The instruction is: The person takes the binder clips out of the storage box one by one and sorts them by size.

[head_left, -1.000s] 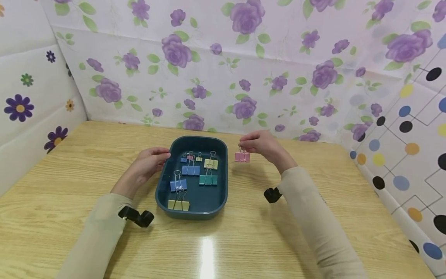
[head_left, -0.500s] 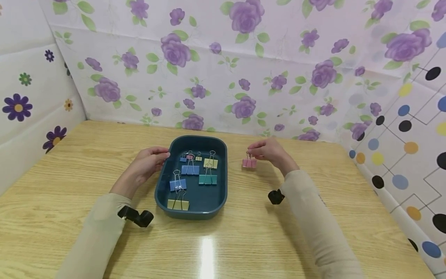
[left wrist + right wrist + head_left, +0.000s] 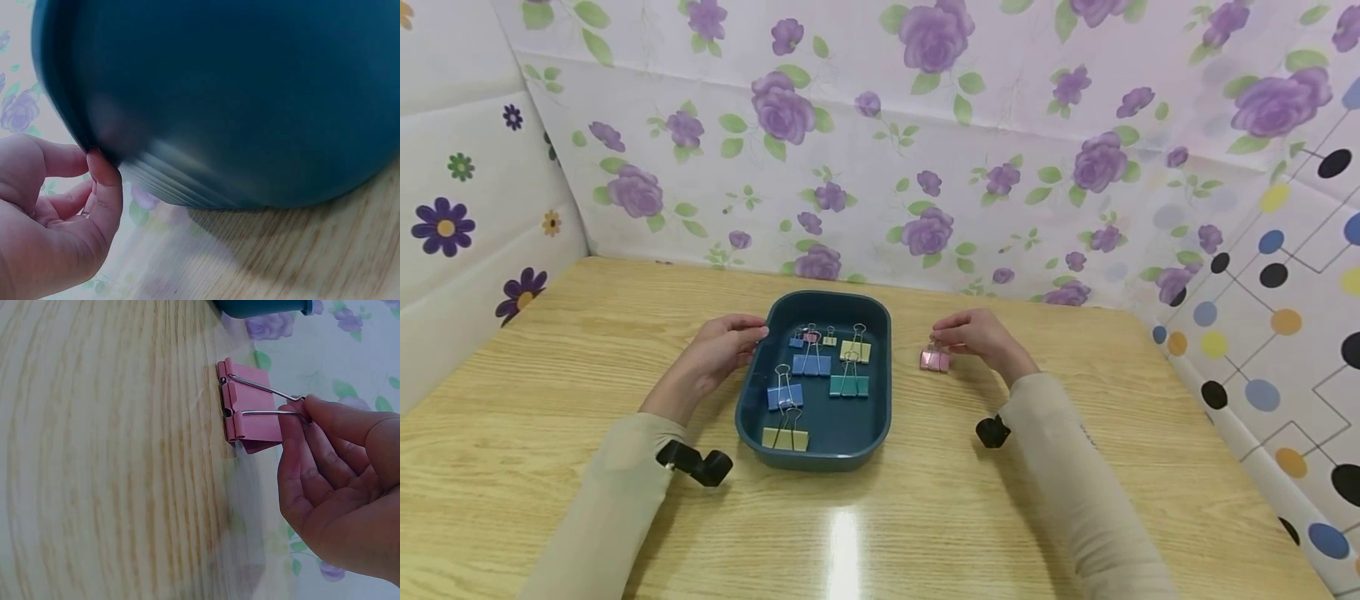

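Note:
A pink binder clip (image 3: 255,406) hangs by its wire handle from the thumb and fingers of my right hand (image 3: 988,340), just right of the tray. Whether the clip touches the table cannot be told. My left hand (image 3: 715,354) pinches the left rim of a dark teal tray (image 3: 886,392) between thumb and finger, as the left wrist view also shows. Inside the tray lie several binder clips: a large blue clip (image 3: 812,365), another blue clip (image 3: 785,397), a green clip (image 3: 848,386), a yellow clip (image 3: 786,439), a second yellow clip (image 3: 855,352) and small ones at the far end.
The tray stands on a wood-grain table (image 3: 970,517). A flowered cloth (image 3: 865,150) rises behind the table, and a dotted cloth (image 3: 1285,333) borders the right side. Black wrist cameras sit on both sleeves.
My right hand has moved slightly right and lower with the pink binder clip, toward the table surface. The left hand and tray have stayed in place.

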The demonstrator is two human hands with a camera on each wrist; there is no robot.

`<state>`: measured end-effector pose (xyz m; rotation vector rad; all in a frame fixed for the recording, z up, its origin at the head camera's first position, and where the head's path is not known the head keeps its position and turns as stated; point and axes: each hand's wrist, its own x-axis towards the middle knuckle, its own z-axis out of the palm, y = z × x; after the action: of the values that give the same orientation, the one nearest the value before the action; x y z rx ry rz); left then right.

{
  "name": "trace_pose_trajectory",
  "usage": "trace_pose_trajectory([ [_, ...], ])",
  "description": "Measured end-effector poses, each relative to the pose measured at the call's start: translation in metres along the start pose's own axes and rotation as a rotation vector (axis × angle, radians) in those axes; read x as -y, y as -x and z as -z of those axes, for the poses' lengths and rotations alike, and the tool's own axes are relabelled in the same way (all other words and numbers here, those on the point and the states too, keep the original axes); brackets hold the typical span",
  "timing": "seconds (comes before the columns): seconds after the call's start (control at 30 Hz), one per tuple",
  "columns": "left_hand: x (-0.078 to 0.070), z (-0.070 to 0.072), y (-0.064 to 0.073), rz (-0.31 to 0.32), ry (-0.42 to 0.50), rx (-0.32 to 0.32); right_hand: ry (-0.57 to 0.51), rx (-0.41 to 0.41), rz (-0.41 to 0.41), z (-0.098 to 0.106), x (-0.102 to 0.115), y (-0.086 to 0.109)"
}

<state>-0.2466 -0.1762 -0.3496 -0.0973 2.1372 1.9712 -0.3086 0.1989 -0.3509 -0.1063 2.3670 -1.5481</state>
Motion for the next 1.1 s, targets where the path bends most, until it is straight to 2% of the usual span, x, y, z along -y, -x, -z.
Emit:
trace_pose_trajectory([
  [1.1,-0.0005,-0.0008,0.0001,-0.01,0.005,-0.008,-0.02,0.02,0.017,-0.0005,-0.0063,-0.0021],
])
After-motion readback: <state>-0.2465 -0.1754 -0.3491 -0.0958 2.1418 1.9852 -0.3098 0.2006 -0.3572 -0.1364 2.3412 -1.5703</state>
